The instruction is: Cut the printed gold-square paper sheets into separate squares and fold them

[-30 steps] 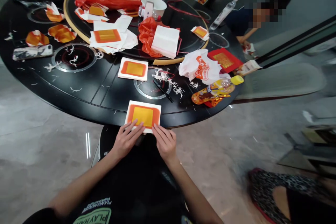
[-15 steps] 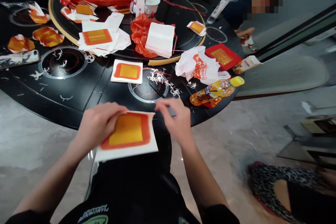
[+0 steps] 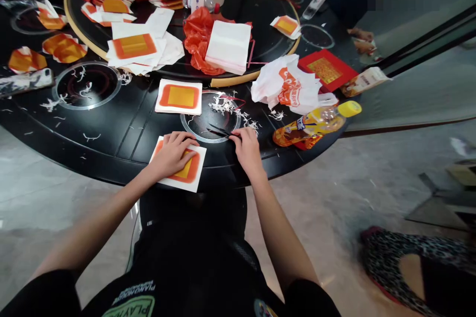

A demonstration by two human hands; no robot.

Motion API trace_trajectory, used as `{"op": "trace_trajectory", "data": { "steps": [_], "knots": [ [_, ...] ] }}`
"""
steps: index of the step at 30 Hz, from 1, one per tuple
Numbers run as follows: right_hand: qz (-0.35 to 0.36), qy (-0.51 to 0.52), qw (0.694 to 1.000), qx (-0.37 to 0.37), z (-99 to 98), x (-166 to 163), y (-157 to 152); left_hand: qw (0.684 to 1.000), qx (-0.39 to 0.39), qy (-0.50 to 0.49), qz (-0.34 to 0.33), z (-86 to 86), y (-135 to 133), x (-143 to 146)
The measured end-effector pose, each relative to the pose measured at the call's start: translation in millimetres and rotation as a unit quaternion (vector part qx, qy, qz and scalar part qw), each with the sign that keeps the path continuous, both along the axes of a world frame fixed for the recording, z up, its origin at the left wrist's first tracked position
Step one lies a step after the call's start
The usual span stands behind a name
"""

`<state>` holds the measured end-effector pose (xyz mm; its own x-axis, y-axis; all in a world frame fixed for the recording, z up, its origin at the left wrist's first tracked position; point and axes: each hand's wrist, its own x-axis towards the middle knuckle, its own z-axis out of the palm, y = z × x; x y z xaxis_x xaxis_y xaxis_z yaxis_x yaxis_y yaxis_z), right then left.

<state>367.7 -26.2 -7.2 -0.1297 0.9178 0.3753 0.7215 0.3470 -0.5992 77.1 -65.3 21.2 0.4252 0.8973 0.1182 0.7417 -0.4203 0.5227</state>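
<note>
Two bare hands are working at the edge of a round black table [image 3: 122, 146]. The left hand [image 3: 171, 156] lies flat and open on top of a white paper sheet [image 3: 192, 176], covering most of its orange border and gold square, and it is not clenched. The right hand [image 3: 247, 151] is just beside this sheet, and its fingers [image 3: 233, 136] touch the end of a thin black tool [image 3: 219, 132]; I cannot tell if they really grip it. Another same sheet [image 3: 179, 96] lies further ahead, near white paper shreds [image 3: 225, 106].
</note>
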Motion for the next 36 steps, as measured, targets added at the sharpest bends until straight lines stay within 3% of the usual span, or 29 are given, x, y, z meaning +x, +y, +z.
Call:
{"op": "trace_trajectory", "data": {
  "steps": [6,10,18,24,28,36],
  "knots": [
    [0.053,0.016,0.997,0.046,-0.4,45.2,-63.1,0.999,-0.016,-0.028,0.003,-0.7,2.4,-0.6],
    [0.080,0.000,0.995,0.058,-0.2,51.6,-87.2,0.999,-0.024,-0.030,0.001,2.0,3.4,-1.5],
    [0.132,0.010,0.991,0.035,-0.2,-0.1,-54.2,1.000,-0.004,-0.006,-0.012,-0.9,2.4,-0.6],
    [0.128,0.020,0.990,0.047,-1.0,-7.3,-39.1,0.989,0.094,0.054,-0.105,-3.0,1.1,-2.7],
    [0.124,0.030,0.991,0.031,2.6,-4.6,-47.0,0.965,0.169,0.163,-0.113,0.3,-20.8,3.9],
    [0.095,0.046,0.994,0.011,6.3,-6.3,-61.5,0.967,0.128,0.188,-0.115,-14.5,-73.9,8.6]
  ]
}}
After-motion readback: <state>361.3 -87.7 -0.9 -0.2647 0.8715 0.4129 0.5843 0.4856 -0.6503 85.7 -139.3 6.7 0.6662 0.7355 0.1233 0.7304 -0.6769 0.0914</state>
